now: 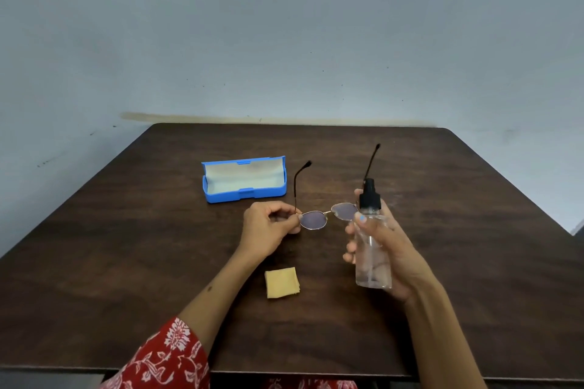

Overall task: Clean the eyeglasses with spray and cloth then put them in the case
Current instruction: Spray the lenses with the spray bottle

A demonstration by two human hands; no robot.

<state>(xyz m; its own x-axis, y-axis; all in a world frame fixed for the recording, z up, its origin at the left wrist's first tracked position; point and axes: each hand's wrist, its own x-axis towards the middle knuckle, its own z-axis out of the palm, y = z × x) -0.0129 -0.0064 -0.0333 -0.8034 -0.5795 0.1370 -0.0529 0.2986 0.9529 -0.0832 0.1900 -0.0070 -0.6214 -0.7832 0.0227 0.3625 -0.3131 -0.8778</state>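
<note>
Pinching the eyeglasses (327, 217) at their left hinge, our left hand (268, 229) holds them above the worktop (126, 246), long axis running left to right. Our right hand (384, 249) wraps the spray bottle (372, 243) just beside the right lens, nozzle seemingly facing it.

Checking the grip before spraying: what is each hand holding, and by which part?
The left hand pinches the eyeglasses at the hinge corner beside one lens. The right hand wraps the spray bottle around its clear body.
</note>
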